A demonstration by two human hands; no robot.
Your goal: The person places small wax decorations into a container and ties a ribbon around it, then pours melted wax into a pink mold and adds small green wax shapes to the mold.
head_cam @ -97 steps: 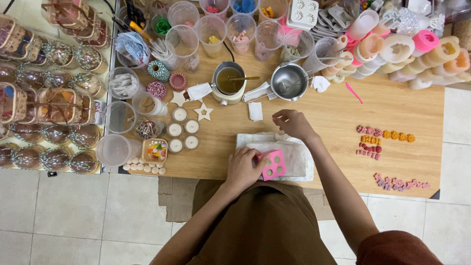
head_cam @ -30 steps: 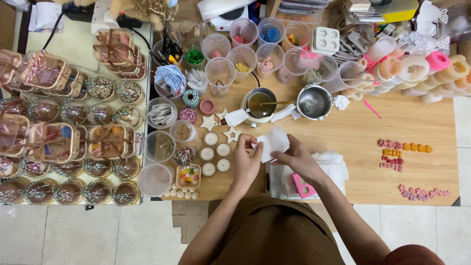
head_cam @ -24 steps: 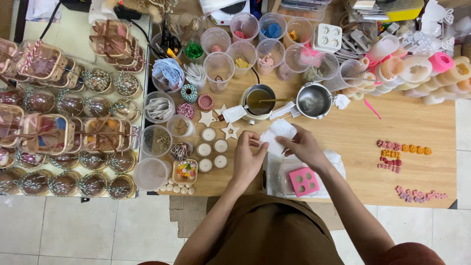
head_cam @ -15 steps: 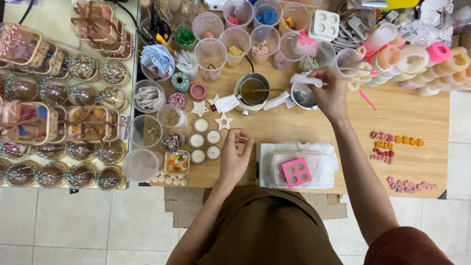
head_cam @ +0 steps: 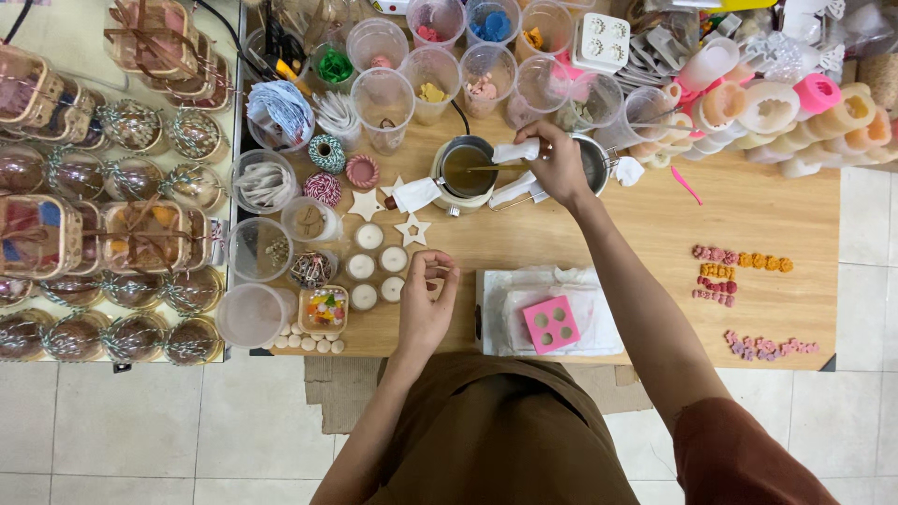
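Observation:
My right hand [head_cam: 558, 166] reaches to the back of the wooden table [head_cam: 655, 224] and pinches a white tissue [head_cam: 516, 151] at the rim of a small metal pot of brownish liquid [head_cam: 465, 170]. A second metal pot [head_cam: 595, 164] sits just right of that hand, partly hidden by it. My left hand [head_cam: 426, 304] rests near the table's front edge, fingers curled apart with nothing in them, next to small white round candles [head_cam: 377, 264]. A pink square mould with round holes [head_cam: 550, 324] lies on a white cloth [head_cam: 505, 309].
Clear plastic cups [head_cam: 382, 93] of coloured bits crowd the back. Silicone moulds [head_cam: 795, 103] pile at the back right. Rows of small pink and orange shapes [head_cam: 739, 264] lie at the right. White stars [head_cam: 412, 227] sit by the candles. Wrapped baskets and domes [head_cam: 131, 234] fill the left table.
My right hand has gone from the white cloth up to the pots, carrying the tissue. My left hand has drawn back towards the front edge. The pink mould now lies on the cloth.

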